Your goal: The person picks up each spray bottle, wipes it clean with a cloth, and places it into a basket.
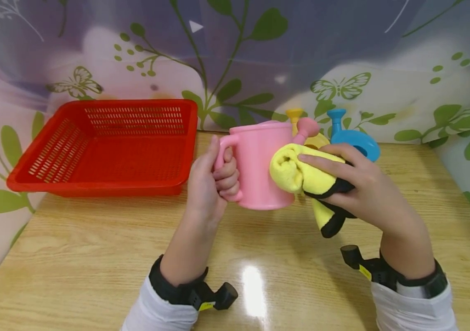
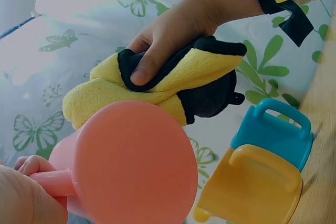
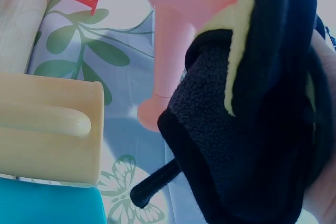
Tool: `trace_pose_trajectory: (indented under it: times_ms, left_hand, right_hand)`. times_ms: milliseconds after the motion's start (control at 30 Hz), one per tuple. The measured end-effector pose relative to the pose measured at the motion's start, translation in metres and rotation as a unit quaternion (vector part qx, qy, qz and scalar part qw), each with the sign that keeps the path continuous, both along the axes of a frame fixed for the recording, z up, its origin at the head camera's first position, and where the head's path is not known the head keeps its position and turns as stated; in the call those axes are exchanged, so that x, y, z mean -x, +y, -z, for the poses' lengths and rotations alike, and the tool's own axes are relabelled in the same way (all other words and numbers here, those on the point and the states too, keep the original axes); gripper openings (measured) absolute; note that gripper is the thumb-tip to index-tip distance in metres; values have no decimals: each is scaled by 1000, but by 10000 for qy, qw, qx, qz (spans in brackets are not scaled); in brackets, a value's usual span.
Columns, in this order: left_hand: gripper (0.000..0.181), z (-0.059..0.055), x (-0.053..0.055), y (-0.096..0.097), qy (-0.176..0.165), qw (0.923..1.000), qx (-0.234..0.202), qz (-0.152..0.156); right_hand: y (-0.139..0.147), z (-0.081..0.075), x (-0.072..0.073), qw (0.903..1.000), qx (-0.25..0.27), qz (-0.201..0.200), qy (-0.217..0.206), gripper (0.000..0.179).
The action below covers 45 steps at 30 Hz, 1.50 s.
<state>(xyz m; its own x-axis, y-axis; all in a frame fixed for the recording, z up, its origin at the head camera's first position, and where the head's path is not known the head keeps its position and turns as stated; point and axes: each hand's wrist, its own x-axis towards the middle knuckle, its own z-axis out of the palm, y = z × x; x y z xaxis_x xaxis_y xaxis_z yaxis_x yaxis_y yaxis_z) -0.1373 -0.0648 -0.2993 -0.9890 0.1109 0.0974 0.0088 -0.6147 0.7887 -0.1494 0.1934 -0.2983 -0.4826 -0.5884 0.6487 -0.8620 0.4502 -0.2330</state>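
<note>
A pink toy watering can [image 1: 259, 165] is held up over the table, its spout pointing back and to the right. My left hand [image 1: 214, 184] grips it by the handle, fingers wrapped round. In my right hand [image 1: 359, 184] is a folded yellow and black cloth [image 1: 292, 170], pressed up to the can's right side. The left wrist view shows the can's round base [image 2: 134, 163] toward the camera, with the cloth [image 2: 152, 85] behind it and the right thumb lying on top. Dark folds of the cloth [image 3: 236, 119] cover much of the right wrist view.
A red plastic basket [image 1: 106, 186] stands at the back left of the wooden table [image 1: 135, 239]. Behind the right hand are a blue watering can [image 1: 356, 138] and a yellow one [image 2: 252, 187], side by side. A patterned curtain [image 1: 235, 59] hangs along the back.
</note>
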Motion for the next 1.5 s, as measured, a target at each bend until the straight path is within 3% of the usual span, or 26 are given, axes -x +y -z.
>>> trace_pose_trajectory:
  times_ms: [400,633,833,1200,1500]
  left_hand:
    - [41,0,1,6,4,9989,2,463]
    - [42,0,1,7,-40,9992,18,385]
    - [42,3,4,5,27,9997,-42,255]
    - [42,-1,2,-3,12,9998,-175,19]
    - [42,-1,2,-6,-34,9998,-149,-129]
  right_hand:
    - [-2,-4,-4,9925,795,902,-207,59]
    - [-2,-4,-4,9890,721,1219,-417,55]
    - [0,-2,-1,9936,559,903,-387,64]
    - [1,-1,2,9994,-143,228,-233,57]
    - [6,-1,4,9976,-491,-415,-262,44]
